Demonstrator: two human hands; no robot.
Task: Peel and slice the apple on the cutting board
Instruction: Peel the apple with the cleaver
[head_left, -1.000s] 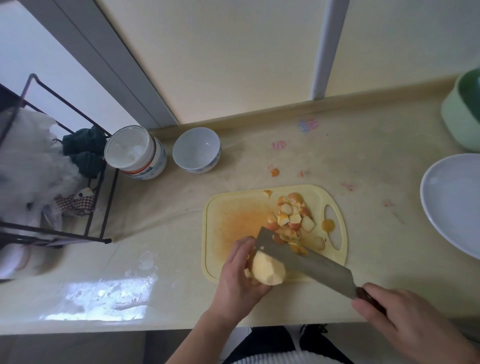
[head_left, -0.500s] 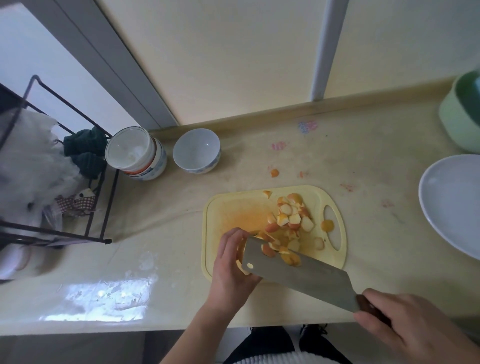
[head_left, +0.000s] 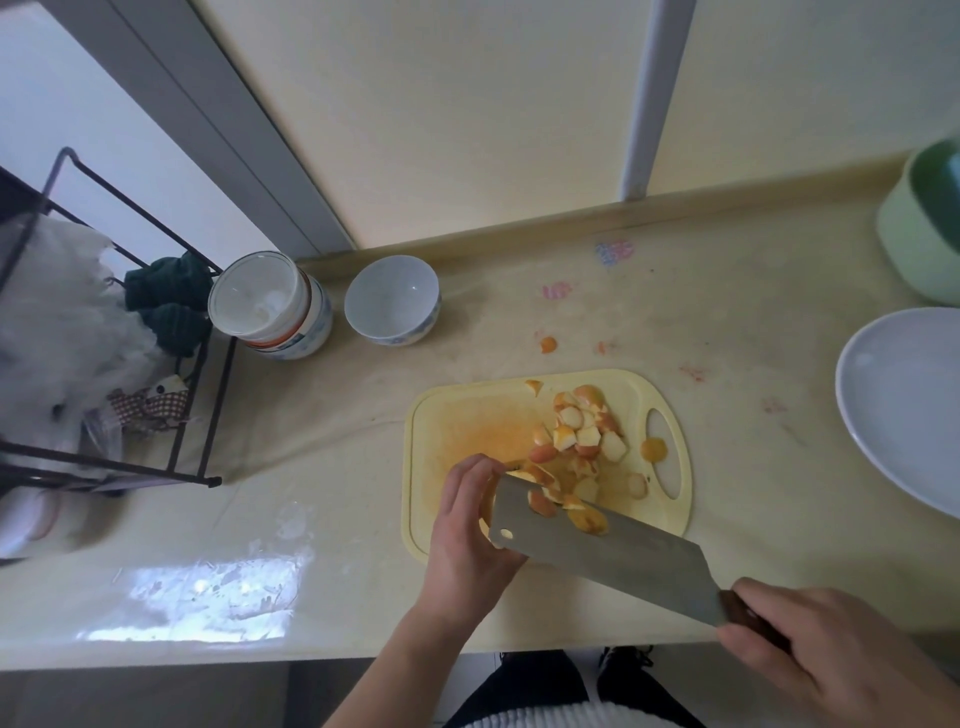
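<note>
A pale yellow cutting board (head_left: 457, 415) lies on the counter with a pile of apple pieces (head_left: 582, 431), some with red skin, on its right half. My left hand (head_left: 467, 525) is curled around the peeled apple at the board's near-left corner; the apple is almost wholly hidden behind the blade. My right hand (head_left: 831, 660) grips the dark handle of a broad cleaver (head_left: 608, 551), whose flat side faces up and covers the apple. A few apple bits rest on the blade's far edge.
A white bowl (head_left: 392, 299) and a stack of bowls (head_left: 270, 306) stand at the back left beside a black wire rack (head_left: 197, 415). A large white plate (head_left: 904, 410) and a green container (head_left: 924, 223) sit at the right. A stray apple bit (head_left: 548, 344) lies behind the board.
The cleaver has swung over the peeled apple, which showed plainly a second ago and is now hidden behind the blade. My left hand has shifted slightly away from me with it.
</note>
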